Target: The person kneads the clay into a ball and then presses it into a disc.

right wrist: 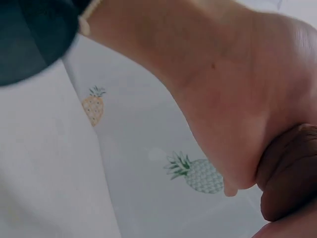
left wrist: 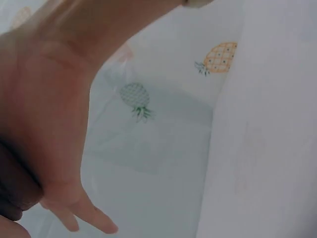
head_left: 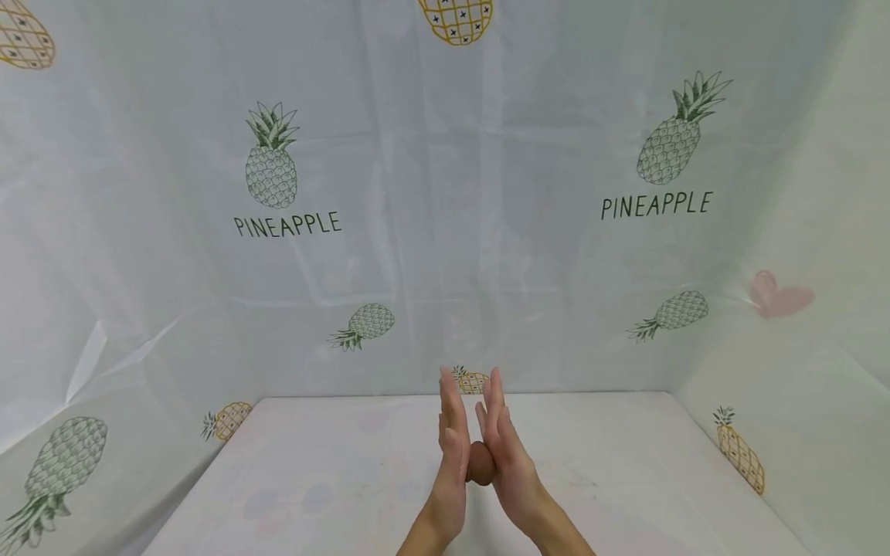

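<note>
A brown lump of soft, clay-like material sits between two facing palms. My left hand presses it from the left, fingers straight and pointing forward and up. From the other side my right hand presses with extended, slightly spread fingers. Both hands are over the near middle of the pale table. Up close in the left wrist view, the brown lump shows at the lower left edge against a palm. Creases and an uneven, bulging shape mark the lump in the right wrist view.
White sheeting printed with pineapples and lettering hangs behind the table and along both sides. Faint coloured stains mark the tabletop at left. A dark rounded object beside a wrist fills a corner of the right wrist view.
</note>
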The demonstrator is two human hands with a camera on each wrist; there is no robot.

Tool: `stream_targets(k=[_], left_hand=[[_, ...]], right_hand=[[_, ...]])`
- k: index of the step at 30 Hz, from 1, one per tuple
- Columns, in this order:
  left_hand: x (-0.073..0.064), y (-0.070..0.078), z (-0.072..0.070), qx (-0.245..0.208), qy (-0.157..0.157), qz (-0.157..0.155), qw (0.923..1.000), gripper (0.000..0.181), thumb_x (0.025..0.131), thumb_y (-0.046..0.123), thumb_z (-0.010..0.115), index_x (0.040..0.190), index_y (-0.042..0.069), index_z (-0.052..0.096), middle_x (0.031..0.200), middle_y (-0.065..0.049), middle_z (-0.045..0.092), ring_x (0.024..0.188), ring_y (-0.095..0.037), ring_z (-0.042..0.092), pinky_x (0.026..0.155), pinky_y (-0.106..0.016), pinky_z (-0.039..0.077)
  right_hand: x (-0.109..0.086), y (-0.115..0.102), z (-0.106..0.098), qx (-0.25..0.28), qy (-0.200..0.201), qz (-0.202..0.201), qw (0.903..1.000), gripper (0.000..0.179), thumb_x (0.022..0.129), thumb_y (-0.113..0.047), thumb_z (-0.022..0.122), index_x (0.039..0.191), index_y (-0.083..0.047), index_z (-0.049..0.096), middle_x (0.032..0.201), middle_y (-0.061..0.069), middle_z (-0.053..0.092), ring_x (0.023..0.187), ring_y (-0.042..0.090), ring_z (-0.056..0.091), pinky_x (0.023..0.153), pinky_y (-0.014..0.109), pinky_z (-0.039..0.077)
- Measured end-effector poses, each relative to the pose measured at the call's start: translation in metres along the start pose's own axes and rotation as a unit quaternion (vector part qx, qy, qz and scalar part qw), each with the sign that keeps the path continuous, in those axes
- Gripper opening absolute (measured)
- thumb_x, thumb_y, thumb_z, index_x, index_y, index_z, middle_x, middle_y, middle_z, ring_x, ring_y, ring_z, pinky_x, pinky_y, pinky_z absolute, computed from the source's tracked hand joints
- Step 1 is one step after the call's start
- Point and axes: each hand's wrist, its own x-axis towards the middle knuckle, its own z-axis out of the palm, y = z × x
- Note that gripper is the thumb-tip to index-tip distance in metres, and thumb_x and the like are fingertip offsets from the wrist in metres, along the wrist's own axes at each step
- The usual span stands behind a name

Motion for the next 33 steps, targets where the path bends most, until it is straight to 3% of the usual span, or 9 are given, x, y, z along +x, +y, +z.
stream_targets(k=[2, 5, 9, 10, 12, 14, 15, 17, 33], left_hand=[[0.002, -0.001, -0.005, -0.001, 0.014, -0.014, 0.9998, 0.057, 0.111, 0.049, -0.005, 0.165, 0.045, -0.021, 0.171, 0.022, -0.030, 0.155, -0.010, -0.035, 0.114, -0.069, -0.029], [0.005, -0.005, -0.011, -0.009, 0.037, -0.041, 0.9984, 0.057, 0.109, 0.052, -0.004, 0.163, 0.049, -0.020, 0.169, 0.025, -0.031, 0.156, -0.010, -0.027, 0.119, -0.065, -0.021], [0.006, -0.012, -0.020, -0.029, 0.048, -0.066, 0.9963, 0.055, 0.108, 0.055, -0.005, 0.160, 0.055, -0.022, 0.166, 0.024, -0.036, 0.130, -0.023, 0.049, 0.123, -0.055, 0.002], [0.005, -0.015, -0.021, -0.032, 0.051, -0.070, 0.9957, 0.054, 0.108, 0.056, -0.005, 0.160, 0.058, -0.022, 0.166, 0.024, -0.036, 0.102, -0.027, 0.057, 0.123, -0.054, 0.003], [0.005, -0.020, -0.023, -0.031, 0.051, -0.070, 0.9958, 0.054, 0.109, 0.055, -0.005, 0.160, 0.057, -0.022, 0.166, 0.022, -0.037, 0.107, -0.030, 0.060, 0.126, -0.057, -0.004], [0.005, -0.024, -0.022, -0.031, 0.054, -0.068, 0.9957, 0.054, 0.110, 0.051, -0.003, 0.160, 0.056, -0.021, 0.167, 0.023, -0.035, 0.158, -0.025, 0.017, 0.118, -0.066, -0.026], [0.005, -0.025, -0.021, -0.027, 0.058, -0.068, 0.9956, 0.053, 0.111, 0.051, -0.002, 0.161, 0.056, -0.019, 0.168, 0.022, -0.033, 0.159, -0.027, 0.017, 0.118, -0.066, -0.026], [0.005, -0.028, -0.017, -0.019, 0.055, -0.066, 0.9961, 0.054, 0.112, 0.048, 0.002, 0.162, 0.054, -0.018, 0.170, 0.022, -0.029, 0.156, -0.016, -0.033, 0.116, -0.066, -0.030], [0.000, -0.003, 0.020, -0.081, -0.042, -0.029, 0.9954, 0.054, 0.114, 0.041, -0.002, 0.164, 0.046, -0.022, 0.168, 0.024, -0.033, 0.156, -0.012, -0.034, 0.117, -0.068, -0.027]], right_hand=[[0.000, 0.000, 0.004, 0.000, -0.003, 0.000, 1.0000, 0.054, 0.112, -0.052, -0.003, 0.161, -0.051, -0.025, 0.173, -0.008, -0.026, 0.161, 0.030, -0.024, 0.123, 0.066, -0.021], [-0.001, 0.001, 0.009, -0.002, -0.008, -0.003, 1.0000, 0.054, 0.112, -0.051, -0.003, 0.160, -0.051, -0.027, 0.158, 0.016, 0.040, 0.159, 0.029, -0.031, 0.120, 0.066, -0.025], [-0.004, 0.001, 0.015, -0.007, -0.015, -0.007, 0.9998, 0.055, 0.112, -0.052, -0.002, 0.159, -0.050, -0.029, 0.081, 0.004, 0.058, 0.156, 0.024, -0.036, 0.117, 0.068, -0.028], [-0.005, 0.000, 0.017, -0.009, -0.016, -0.009, 0.9998, 0.055, 0.111, -0.052, -0.002, 0.159, -0.050, -0.029, 0.082, 0.006, 0.060, 0.156, 0.023, -0.036, 0.116, 0.070, -0.028], [-0.006, -0.002, 0.020, -0.016, -0.018, -0.017, 0.9996, 0.054, 0.111, -0.050, -0.002, 0.160, -0.052, -0.026, 0.123, 0.013, 0.065, 0.157, 0.021, -0.035, 0.113, 0.074, -0.028], [-0.008, -0.004, 0.023, -0.026, -0.012, -0.032, 0.9991, 0.055, 0.111, -0.049, -0.001, 0.162, -0.053, -0.022, 0.168, 0.010, 0.032, 0.158, 0.020, -0.033, 0.111, 0.077, -0.027], [-0.008, -0.006, 0.023, -0.031, -0.010, -0.041, 0.9986, 0.055, 0.111, -0.048, -0.001, 0.162, -0.052, -0.022, 0.177, 0.001, 0.007, 0.158, 0.019, -0.032, 0.110, 0.078, -0.026], [-0.008, -0.009, 0.024, -0.038, -0.007, -0.058, 0.9976, 0.055, 0.111, -0.047, -0.001, 0.162, -0.052, -0.021, 0.169, -0.022, -0.030, 0.159, 0.017, -0.031, 0.109, 0.078, -0.027], [-0.001, -0.014, -0.005, -0.015, 0.080, -0.097, 0.9919, 0.058, 0.110, -0.050, -0.001, 0.165, -0.048, -0.019, 0.171, -0.015, -0.030, 0.159, 0.033, -0.029, 0.114, 0.071, -0.028]])
